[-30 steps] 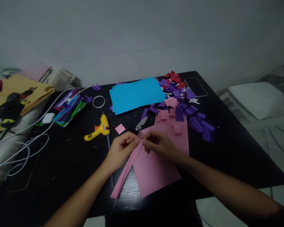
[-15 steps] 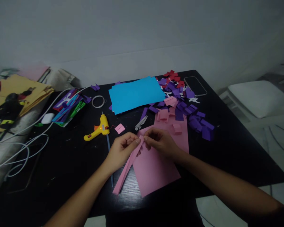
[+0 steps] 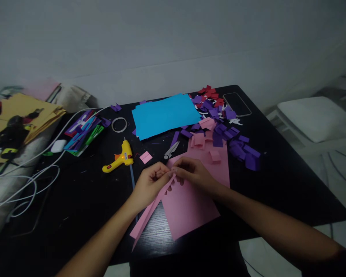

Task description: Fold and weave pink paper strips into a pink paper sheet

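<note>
A long folded pink paper strip (image 3: 151, 209) slants down toward the table's front edge, its lower end spread into two layers. My left hand (image 3: 150, 182) pinches the strip near its upper end. At the tip of the strip, the fingers of my right hand (image 3: 190, 171) are closed on it, touching my left fingertips. Beneath my right hand lies a large pink sheet (image 3: 187, 211). Grey scissors (image 3: 171, 151) rest just beyond the hands. A small creased pink square (image 3: 145, 157) sits between the scissors and a yellow glue gun (image 3: 119, 157).
Blue sheets (image 3: 165, 115) lie at the back beside a roll of tape (image 3: 119, 124). Purple cut pieces (image 3: 238, 150), pink pieces and red ones are heaped to the right, near a phone (image 3: 237, 104). White cables (image 3: 36, 184) and folded coloured papers (image 3: 83, 132) are at left.
The strip's lower end has swung left and toward me, and its layers have parted. My right fingers have moved slightly left over its upper tip.
</note>
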The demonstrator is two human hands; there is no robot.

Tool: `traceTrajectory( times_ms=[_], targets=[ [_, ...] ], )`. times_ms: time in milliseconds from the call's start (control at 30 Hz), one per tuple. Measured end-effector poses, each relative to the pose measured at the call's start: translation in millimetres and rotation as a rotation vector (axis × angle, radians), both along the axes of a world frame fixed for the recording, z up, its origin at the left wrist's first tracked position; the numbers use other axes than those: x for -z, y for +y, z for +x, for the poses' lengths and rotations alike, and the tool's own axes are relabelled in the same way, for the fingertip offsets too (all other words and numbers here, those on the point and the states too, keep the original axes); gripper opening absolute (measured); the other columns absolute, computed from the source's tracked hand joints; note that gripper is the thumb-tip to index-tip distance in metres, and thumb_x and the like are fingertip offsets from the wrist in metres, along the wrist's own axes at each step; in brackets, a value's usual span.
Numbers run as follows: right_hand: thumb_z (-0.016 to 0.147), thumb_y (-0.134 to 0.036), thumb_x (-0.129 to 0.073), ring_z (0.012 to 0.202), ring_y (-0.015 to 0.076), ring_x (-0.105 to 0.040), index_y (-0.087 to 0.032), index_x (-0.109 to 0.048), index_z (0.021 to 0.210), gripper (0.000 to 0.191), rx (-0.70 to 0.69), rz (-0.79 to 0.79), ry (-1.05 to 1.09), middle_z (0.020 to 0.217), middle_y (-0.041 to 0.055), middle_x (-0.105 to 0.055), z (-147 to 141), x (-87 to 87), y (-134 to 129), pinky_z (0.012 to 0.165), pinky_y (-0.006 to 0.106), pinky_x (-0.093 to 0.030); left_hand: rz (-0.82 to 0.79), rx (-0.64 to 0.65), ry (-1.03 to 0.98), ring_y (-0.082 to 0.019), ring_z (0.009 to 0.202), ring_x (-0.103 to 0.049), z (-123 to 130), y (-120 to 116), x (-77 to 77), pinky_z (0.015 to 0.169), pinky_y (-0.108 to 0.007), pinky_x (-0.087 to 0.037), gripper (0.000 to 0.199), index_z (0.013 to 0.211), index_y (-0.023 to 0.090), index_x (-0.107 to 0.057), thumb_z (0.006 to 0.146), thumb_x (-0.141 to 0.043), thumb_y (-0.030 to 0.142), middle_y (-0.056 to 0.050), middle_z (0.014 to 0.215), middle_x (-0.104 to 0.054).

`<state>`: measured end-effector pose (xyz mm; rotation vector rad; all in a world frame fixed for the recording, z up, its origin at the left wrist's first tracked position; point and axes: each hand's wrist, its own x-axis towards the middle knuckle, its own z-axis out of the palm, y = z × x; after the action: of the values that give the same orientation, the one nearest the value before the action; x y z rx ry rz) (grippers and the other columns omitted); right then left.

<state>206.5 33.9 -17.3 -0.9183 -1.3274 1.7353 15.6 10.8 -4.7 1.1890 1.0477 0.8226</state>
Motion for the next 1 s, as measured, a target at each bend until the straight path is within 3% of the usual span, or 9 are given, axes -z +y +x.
traceTrajectory(
  times_ms=[133, 433, 767, 900, 1000],
  targets=[
    [0.090, -0.044, -0.072, 0.056, 0.0110, -0.057, -0.018, -0.064, 0.077, 0.030, 0.019, 0.051, -0.046, 0.064, -0.0021, -0.061, 0.5, -1.9, 1.0, 0.055, 0.025, -0.045, -0.018, 0.007, 0.004, -0.011, 0.057, -0.065, 1.0, -0.4, 0.4, 0.051, -0.021, -0.051, 0.031, 0.084, 0.015, -0.062, 0.094, -0.072, 0.043, -0.002, 0.070, -0.071],
    [0.090, -0.043, -0.075, 0.058, 0.0121, -0.061, -0.018, -0.066, 0.083, 0.027, 0.198, 0.076, -0.037, 0.067, -0.0016, -0.064, 7.2, 3.5, 10.9, 0.057, 0.027, -0.049, -0.027, 0.017, 0.031, -0.012, 0.056, -0.065, -4.9, 3.5, -3.2, 0.049, -0.022, -0.052, 0.031, 0.085, 0.015, -0.065, 0.093, -0.072, 0.043, -0.004, 0.072, -0.072],
    [0.086, -0.051, -0.079, 0.057, 0.0125, -0.064, -0.018, -0.068, 0.086, 0.034, 0.124, 0.015, -0.015, 0.069, -0.0006, -0.066, 6.2, 2.7, 10.6, 0.054, 0.026, -0.053, -0.024, 0.025, 0.036, -0.011, 0.056, -0.064, -6.4, 4.0, -2.1, 0.052, -0.022, -0.053, 0.030, 0.084, 0.014, -0.066, 0.093, -0.073, 0.042, -0.004, 0.073, -0.073],
    [0.080, -0.050, -0.084, 0.056, 0.0122, -0.064, -0.017, -0.068, 0.076, 0.037, 0.017, -0.011, -0.022, 0.069, 0.0004, -0.068, 4.3, 0.7, 8.2, 0.054, 0.025, -0.054, -0.023, 0.027, 0.045, -0.012, 0.060, -0.066, -6.1, 2.2, 0.9, 0.054, -0.023, -0.053, 0.029, 0.085, 0.014, -0.066, 0.093, -0.074, 0.041, -0.004, 0.075, -0.073],
    [0.081, -0.049, -0.083, 0.057, 0.0128, -0.066, -0.017, -0.067, 0.071, 0.038, 0.016, -0.017, -0.045, 0.069, 0.0017, -0.069, 4.9, 2.7, 8.6, 0.056, 0.026, -0.055, -0.027, 0.027, 0.052, -0.013, 0.062, -0.068, -6.6, 2.2, 3.4, 0.057, -0.024, -0.055, 0.028, 0.087, 0.014, -0.067, 0.093, -0.073, 0.041, -0.005, 0.076, -0.074]
  ],
)
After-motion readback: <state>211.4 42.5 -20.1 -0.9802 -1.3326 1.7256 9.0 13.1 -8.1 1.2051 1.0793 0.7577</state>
